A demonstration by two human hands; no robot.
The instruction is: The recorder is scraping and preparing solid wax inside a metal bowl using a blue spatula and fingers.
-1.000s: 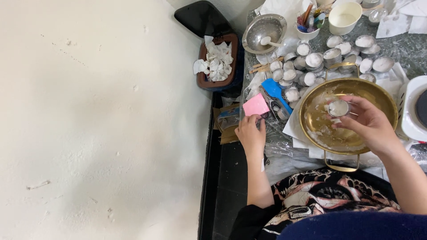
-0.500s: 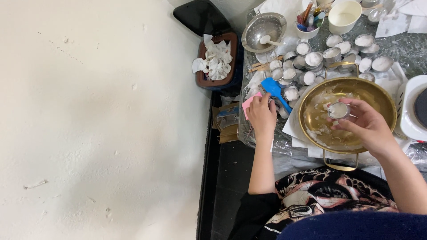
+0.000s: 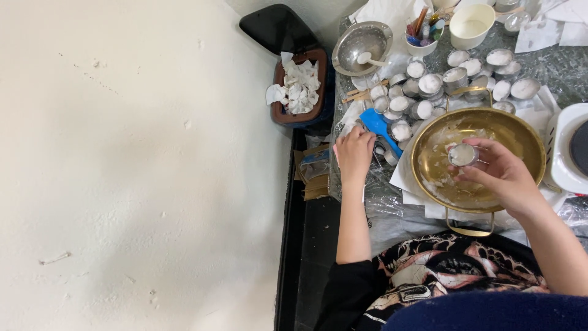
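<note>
Since the earlier pictures, the left hand point(image 3: 354, 153) has been carried forward from the table's near edge, where a pink card-like piece lay under its fingers, up to the blue spatula point(image 3: 378, 126); the pink piece is now almost wholly hidden beneath the hand, only a sliver being seen at its left side. The fingers are curled down over the spot just beside the spatula's handle, but whether anything is pinched there cannot be told, since the fingertips are covered by the back of the hand. The right hand point(image 3: 497, 175) has hardly been shifted: a small round metal cup point(image 3: 463, 154) with a pale filling is pinched between thumb and fingertips and held over the brass pan point(image 3: 527, 144), whose floor is smeared with whitish residue. The work appears to be centred on that cup, with the left hand seemingly sent for a tool. Of packages and signs, little is offered: a flattened brown cardboard piece with a blue patch point(image 3: 313, 168) is wedged at the table's left edge below the hand, and any print on it is too small to be made out. Many like cups point(image 3: 454, 76) are crowded behind the pan, a steel strainer bowl point(image 3: 361, 45) and a cream mug point(image 3: 471, 24) stand farther back, and a brown bin point(image 3: 318, 61) of crumpled white paper sits on the floor.
</note>
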